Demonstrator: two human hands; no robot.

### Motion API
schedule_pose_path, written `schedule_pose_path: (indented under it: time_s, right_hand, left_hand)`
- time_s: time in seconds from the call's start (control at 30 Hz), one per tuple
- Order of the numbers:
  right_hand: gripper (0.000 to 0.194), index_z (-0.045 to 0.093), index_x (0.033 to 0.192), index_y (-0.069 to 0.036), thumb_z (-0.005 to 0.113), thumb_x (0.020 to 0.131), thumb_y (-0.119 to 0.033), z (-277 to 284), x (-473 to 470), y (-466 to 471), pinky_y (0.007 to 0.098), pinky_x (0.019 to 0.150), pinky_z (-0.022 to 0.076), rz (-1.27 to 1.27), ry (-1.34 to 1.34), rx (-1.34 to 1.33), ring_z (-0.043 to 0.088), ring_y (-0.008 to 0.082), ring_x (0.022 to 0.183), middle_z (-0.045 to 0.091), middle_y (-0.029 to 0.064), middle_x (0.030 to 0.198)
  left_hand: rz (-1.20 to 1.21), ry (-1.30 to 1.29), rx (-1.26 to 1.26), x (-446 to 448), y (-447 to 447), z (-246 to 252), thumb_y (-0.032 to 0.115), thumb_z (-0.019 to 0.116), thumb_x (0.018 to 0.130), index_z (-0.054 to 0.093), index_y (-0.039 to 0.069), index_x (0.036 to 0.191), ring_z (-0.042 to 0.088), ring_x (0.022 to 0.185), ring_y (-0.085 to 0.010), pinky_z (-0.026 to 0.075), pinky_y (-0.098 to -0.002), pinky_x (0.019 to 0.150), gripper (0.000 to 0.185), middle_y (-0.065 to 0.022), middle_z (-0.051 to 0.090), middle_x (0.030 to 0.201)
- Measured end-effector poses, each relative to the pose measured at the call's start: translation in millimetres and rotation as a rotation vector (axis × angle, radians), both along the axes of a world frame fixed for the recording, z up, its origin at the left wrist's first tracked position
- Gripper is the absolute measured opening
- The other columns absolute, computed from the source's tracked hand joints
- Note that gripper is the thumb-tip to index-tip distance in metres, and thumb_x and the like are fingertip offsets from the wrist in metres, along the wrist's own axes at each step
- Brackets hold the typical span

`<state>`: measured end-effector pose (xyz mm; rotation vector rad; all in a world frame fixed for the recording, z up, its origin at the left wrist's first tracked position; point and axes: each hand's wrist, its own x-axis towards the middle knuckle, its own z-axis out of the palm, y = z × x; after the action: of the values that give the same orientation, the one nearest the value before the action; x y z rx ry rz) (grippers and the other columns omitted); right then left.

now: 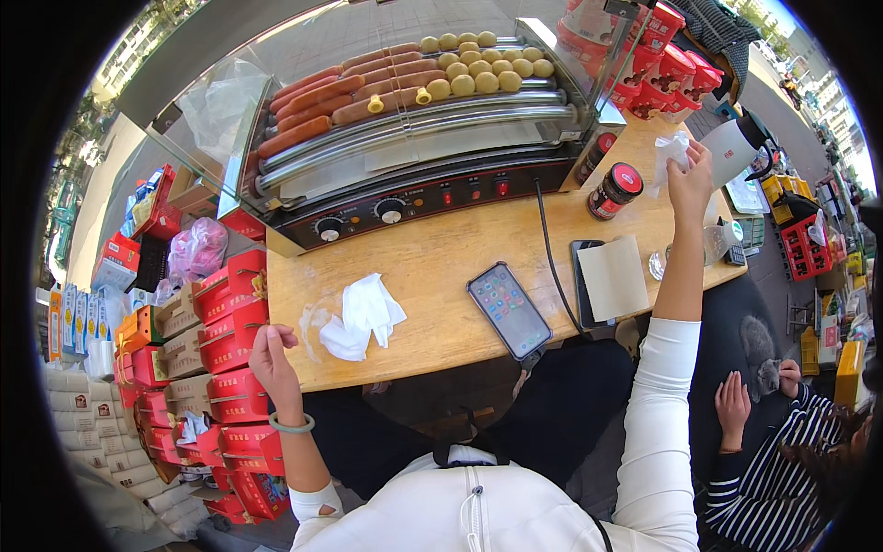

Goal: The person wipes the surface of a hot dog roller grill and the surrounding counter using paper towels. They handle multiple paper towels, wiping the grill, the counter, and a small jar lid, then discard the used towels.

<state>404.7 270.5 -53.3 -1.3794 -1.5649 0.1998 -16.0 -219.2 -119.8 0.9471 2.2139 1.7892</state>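
Note:
My right hand grips a white tissue at the back right of the wooden table, beside a white thermal jug. Left of it stands a dark glass jar with a red lid. At the table's left edge my left hand is raised with curled fingers and seems to hold nothing; whether thumb and fingertip touch is unclear. Crumpled white tissues lie right of it. A lit smartphone rests near the front edge. A brown paper sheet lies on another dark phone or tablet.
A hot dog roller grill with sausages and round balls spans the back; its black cable crosses the table. Red cartons are stacked left. A clear bottle stands right. A person in striped sleeves sits right, touching a grey cat.

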Motion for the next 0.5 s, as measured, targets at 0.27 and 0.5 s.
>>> schedule_pose_path:
  time_s: [0.27,0.5]
  right_hand:
    - [0.027,0.070,0.125,0.000,0.062,0.099,0.001,-66,-52,-190,0.0303,0.091,0.0568,0.354,0.240,-0.207,0.073,0.0180,0.103,0.076,0.0103,0.111]
    - [0.101,0.039,0.158,-0.007,0.091,0.073,-0.023,-105,-86,-298,0.0491,0.101,0.0401,0.433,-0.347,-0.350,0.048,0.0374,0.124,0.053,0.0175,0.135]
  left_hand:
    - [-0.220,0.513,-0.505,49,32,-36,0.015,0.075,0.091,0.056,0.008,0.145,0.041,0.144,-0.0404,0.034,-0.0479,0.120,0.058,-0.0217,0.045,0.154]
    - [-0.275,0.362,-0.380,85,71,-50,-0.012,0.054,0.089,0.067,0.004,0.132,0.055,0.132,-0.0396,0.043,-0.0428,0.113,0.048,-0.0200,0.059,0.142]
